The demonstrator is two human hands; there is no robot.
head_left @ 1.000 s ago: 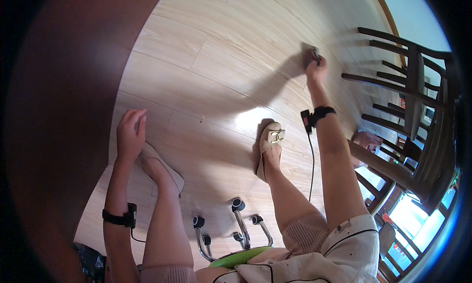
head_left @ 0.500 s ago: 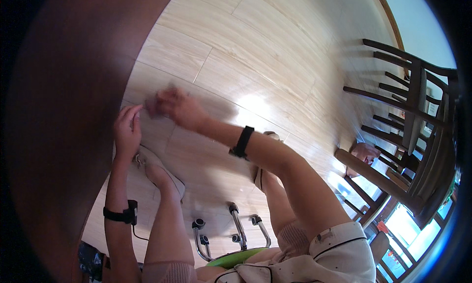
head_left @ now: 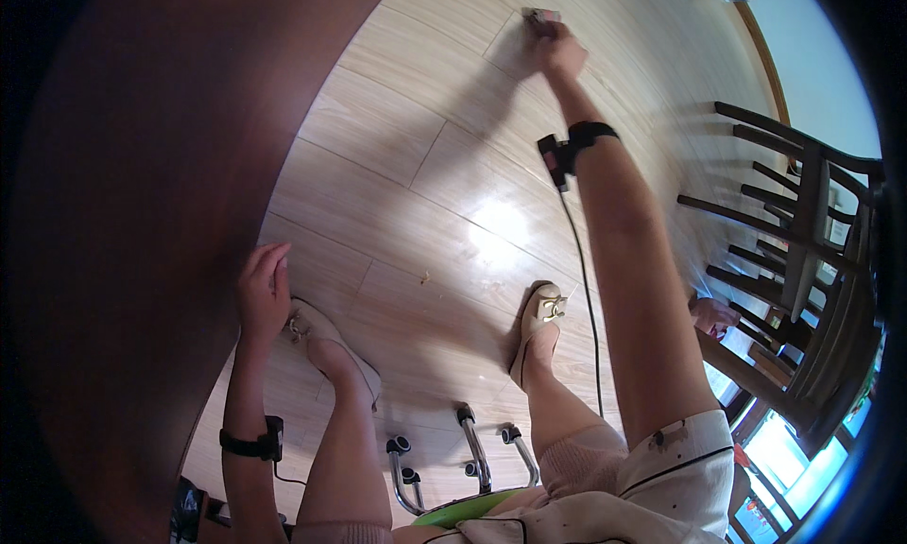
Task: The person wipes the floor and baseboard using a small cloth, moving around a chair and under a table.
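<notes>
My right arm stretches far forward over the wooden floor. At its end my right hand point(head_left: 563, 52) is closed on a small flat thing, grey with a reddish patch point(head_left: 543, 17); its kind is too small to tell. My left hand point(head_left: 263, 293) stays low beside the edge of the dark brown tabletop point(head_left: 189, 166), its fingers bent together, and whatever they may hold is hidden. Each wrist wears a black strap with a small box point(head_left: 557, 161) and a cable.
Dark wooden chairs point(head_left: 803, 213) stand along the right, with part of another person point(head_left: 715, 317) among them. Beneath me are chrome chair legs with casters point(head_left: 477, 449) and a green seat point(head_left: 472, 509). A small yellowish scrap point(head_left: 425, 277) lies on the floor between my shoes.
My right hand has swung from beside my left hand out to the far right, and a small grey-and-reddish thing now shows in it. My left hand stays by the table edge.
</notes>
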